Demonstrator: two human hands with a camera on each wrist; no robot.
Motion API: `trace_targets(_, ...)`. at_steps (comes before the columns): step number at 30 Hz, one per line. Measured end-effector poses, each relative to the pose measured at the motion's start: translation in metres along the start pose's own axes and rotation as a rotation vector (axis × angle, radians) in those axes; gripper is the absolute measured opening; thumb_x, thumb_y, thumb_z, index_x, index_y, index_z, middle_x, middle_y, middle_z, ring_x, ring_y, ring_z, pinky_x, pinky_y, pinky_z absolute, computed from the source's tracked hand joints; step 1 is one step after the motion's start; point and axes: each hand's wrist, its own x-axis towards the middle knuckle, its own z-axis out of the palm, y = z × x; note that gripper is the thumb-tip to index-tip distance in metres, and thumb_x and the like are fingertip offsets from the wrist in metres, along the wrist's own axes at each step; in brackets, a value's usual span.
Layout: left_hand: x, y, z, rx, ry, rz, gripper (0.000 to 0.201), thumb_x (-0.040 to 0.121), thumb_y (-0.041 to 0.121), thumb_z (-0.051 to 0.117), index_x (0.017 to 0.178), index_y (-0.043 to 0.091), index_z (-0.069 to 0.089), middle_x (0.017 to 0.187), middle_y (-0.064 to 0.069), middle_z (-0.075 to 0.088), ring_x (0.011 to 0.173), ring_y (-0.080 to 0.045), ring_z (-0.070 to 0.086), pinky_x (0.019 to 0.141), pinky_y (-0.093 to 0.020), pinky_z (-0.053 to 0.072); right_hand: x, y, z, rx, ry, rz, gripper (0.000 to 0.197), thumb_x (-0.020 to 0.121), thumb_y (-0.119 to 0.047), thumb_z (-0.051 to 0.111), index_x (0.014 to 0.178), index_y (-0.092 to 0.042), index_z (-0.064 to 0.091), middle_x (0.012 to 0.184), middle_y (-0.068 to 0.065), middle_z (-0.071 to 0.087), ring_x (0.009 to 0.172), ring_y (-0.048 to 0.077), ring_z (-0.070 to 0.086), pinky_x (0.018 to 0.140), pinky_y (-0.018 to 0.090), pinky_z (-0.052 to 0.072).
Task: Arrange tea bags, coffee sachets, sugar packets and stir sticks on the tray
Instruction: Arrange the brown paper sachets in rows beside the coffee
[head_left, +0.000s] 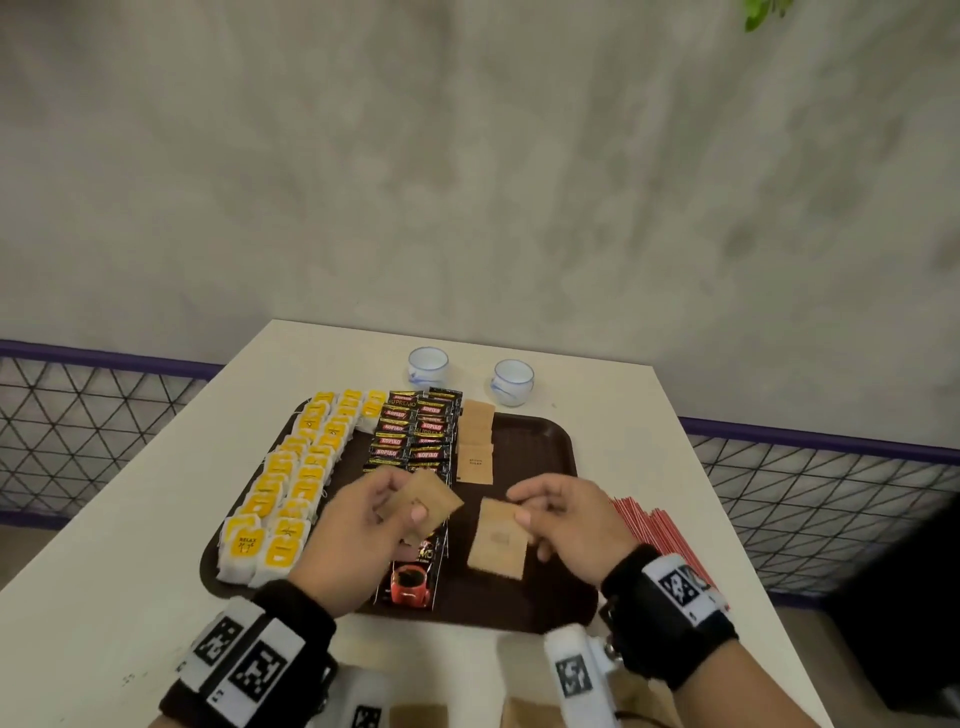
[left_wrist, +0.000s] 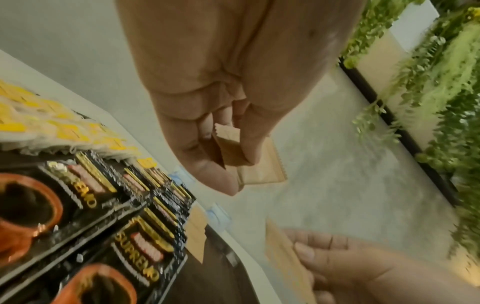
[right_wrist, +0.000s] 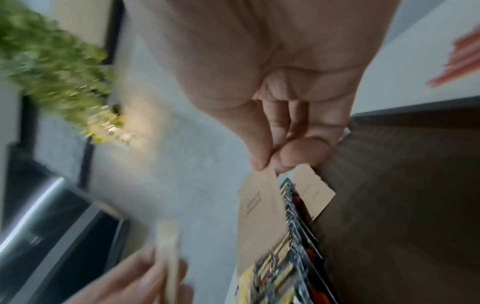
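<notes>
A dark brown tray (head_left: 540, 441) lies on the white table. Yellow tea bags (head_left: 296, 478) fill its left side, black coffee sachets (head_left: 415, 431) run down the middle, and brown sugar packets (head_left: 475, 441) form a column to their right. My left hand (head_left: 363, 519) pinches a small stack of brown sugar packets (head_left: 423, 499) above the tray; the pinch shows in the left wrist view (left_wrist: 233, 156). My right hand (head_left: 561, 525) pinches the top edge of one brown sugar packet (head_left: 498, 538) over the tray's bare part, also seen in the right wrist view (right_wrist: 259, 205). Red stir sticks (head_left: 654, 530) lie right of the tray.
Two small white cups (head_left: 427, 365) (head_left: 513, 381) stand behind the tray. More brown packets (head_left: 418, 716) lie at the table's near edge. A wire mesh fence (head_left: 810, 488) runs beside the table, with a grey wall beyond.
</notes>
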Motion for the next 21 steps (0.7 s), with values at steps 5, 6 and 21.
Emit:
trace_targets(5, 0.006, -0.004, -0.022, -0.006, 0.082, 0.036, 0.024, 0.092, 0.008, 0.055, 0.111, 0.023, 0.055, 0.114, -0.002, 0.057, 0.097, -0.022, 0.062, 0.065, -0.031, 0.06, 0.06, 0.012, -0.002, 0.046, 0.097, 0.163, 0.018, 0.091, 0.004, 0.055, 0.095, -0.011, 0.065, 0.083, 0.008, 0.066, 0.067, 0.013, 0.059, 0.061, 0.022, 0.052)
trace_targets(6, 0.006, -0.006, -0.024, 0.004, 0.082, 0.045, 0.025, 0.093, 0.008, 0.054, 0.11, 0.026, 0.055, 0.114, 0.001, 0.055, 0.098, -0.023, 0.061, 0.068, -0.034, 0.06, 0.071, 0.015, 0.0, 0.026, 0.112, 0.181, 0.018, 0.091, 0.003, 0.056, 0.09, -0.013, 0.064, 0.081, 0.007, 0.065, 0.067, 0.013, 0.059, 0.06, 0.022, 0.052)
trace_targets(21, 0.024, -0.022, -0.038, -0.08, 0.072, 0.056, 0.031, 0.091, 0.001, 0.055, 0.104, 0.029, 0.063, 0.108, 0.001, 0.057, 0.086, -0.03, 0.065, 0.064, -0.035, 0.06, 0.146, 0.03, 0.028, -0.082, 0.197, 0.234, 0.023, 0.085, 0.008, 0.059, 0.081, -0.015, 0.056, 0.071, 0.004, 0.059, 0.058, 0.013, 0.06, 0.048, 0.023, 0.048)
